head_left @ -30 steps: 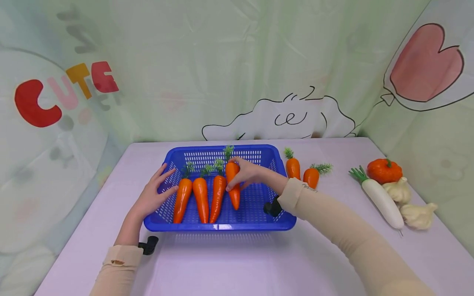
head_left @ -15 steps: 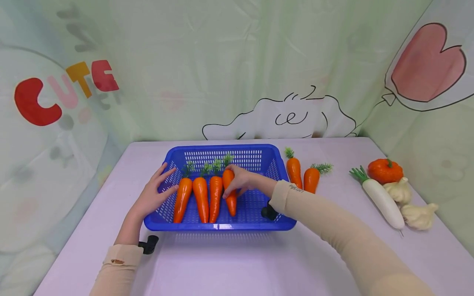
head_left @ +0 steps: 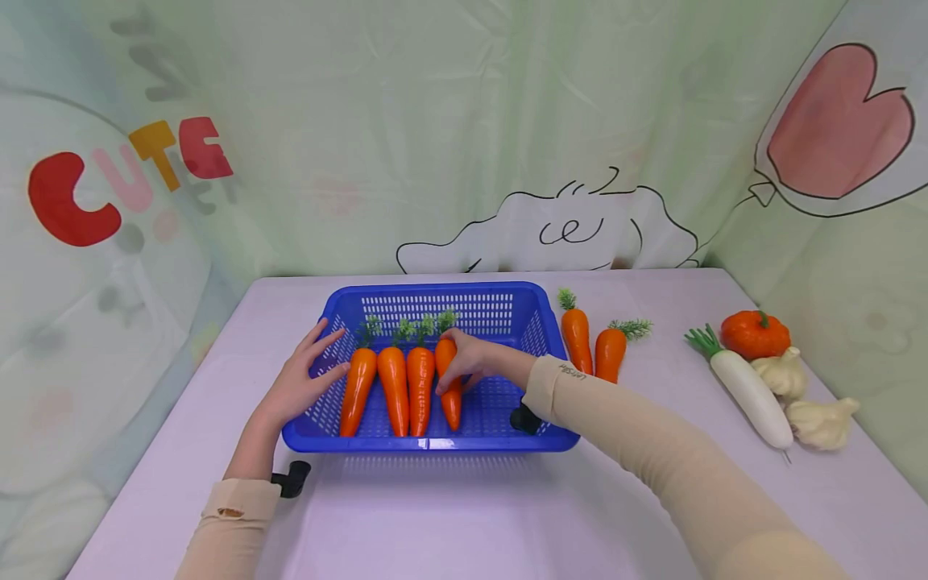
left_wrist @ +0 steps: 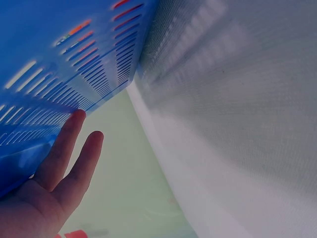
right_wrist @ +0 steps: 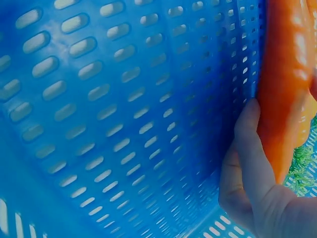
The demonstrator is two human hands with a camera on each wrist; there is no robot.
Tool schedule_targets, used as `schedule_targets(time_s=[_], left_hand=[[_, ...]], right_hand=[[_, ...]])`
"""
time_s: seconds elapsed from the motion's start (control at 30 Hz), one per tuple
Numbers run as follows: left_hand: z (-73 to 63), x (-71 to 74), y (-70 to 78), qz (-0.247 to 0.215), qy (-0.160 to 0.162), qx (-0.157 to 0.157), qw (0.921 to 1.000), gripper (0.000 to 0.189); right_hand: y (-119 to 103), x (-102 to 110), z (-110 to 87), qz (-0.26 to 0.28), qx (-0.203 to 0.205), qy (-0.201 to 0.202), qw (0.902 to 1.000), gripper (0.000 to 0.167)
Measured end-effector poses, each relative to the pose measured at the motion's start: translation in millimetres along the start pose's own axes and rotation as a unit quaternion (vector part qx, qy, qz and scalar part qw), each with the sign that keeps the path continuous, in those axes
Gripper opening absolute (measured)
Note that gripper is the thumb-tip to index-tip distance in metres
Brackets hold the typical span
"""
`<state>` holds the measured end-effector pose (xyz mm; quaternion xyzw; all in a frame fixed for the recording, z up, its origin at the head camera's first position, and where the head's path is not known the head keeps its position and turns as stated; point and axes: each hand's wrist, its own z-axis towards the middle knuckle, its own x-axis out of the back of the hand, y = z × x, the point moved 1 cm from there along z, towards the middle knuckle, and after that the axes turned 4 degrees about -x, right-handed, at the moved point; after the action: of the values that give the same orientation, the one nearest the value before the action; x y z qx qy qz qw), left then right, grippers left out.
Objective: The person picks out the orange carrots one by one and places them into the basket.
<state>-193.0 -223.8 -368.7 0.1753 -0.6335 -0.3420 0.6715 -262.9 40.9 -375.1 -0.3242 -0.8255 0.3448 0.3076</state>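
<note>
A blue plastic basket (head_left: 431, 445) stands on the table, its sides full of slots. Three orange carrots with green tops lie side by side in its left half: a left one (head_left: 358, 391), a middle one (head_left: 395, 391) and a right one (head_left: 420, 387). Just right of these, my right hand (head_left: 467, 358) holds a fourth carrot (head_left: 451, 403) between thumb and fingers, low in the basket. In the right wrist view, fingers lie along that carrot (right_wrist: 285, 89). At the basket's left side, my left hand (head_left: 300, 383) rests with fingers spread and fairly straight.
Right of the basket lie two more carrots, one upright in view (head_left: 576, 338) and one beside it (head_left: 611, 353). Farther right are a white radish (head_left: 750, 399), an orange pumpkin (head_left: 756, 334) and two garlic bulbs (head_left: 822, 423). Printed curtains (head_left: 304, 161) surround the table (head_left: 435, 524).
My right hand has lowered the carrot toward the near left, beside the others, and the carrot next to it now lies straighter. My left hand has stayed in place.
</note>
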Motion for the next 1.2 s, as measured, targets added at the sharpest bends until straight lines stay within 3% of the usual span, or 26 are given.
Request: schedule_targets(time_s=[0.47, 0.77, 0.9, 1.2], left_hand=[[0.4, -0.2, 0.1, 0.002, 0.001, -0.004, 1.0, 0.059], [0.4, -0.4, 0.3, 0.003, 0.0, -0.003, 1.0, 0.06], [0.2, -0.4, 0.6, 0.004, -0.001, -0.001, 1.0, 0.06], [-0.3, 0.0, 1.6, 0.002, -0.001, -0.001, 1.0, 0.059]], right_hand=[[-4.4, 3.3, -7.3, 0.019, -0.009, -0.017, 0.9996, 0.09], [-7.9, 17.2, -17.3, 0.013, 0.0, 0.001, 0.9999, 0.084], [-7.8, 25.3, -22.6, 0.021, 0.008, -0.01, 0.9997, 0.082], [-10.6, 39.8, -40.3, -0.023, 0.034, -0.029, 0.9987, 0.083]])
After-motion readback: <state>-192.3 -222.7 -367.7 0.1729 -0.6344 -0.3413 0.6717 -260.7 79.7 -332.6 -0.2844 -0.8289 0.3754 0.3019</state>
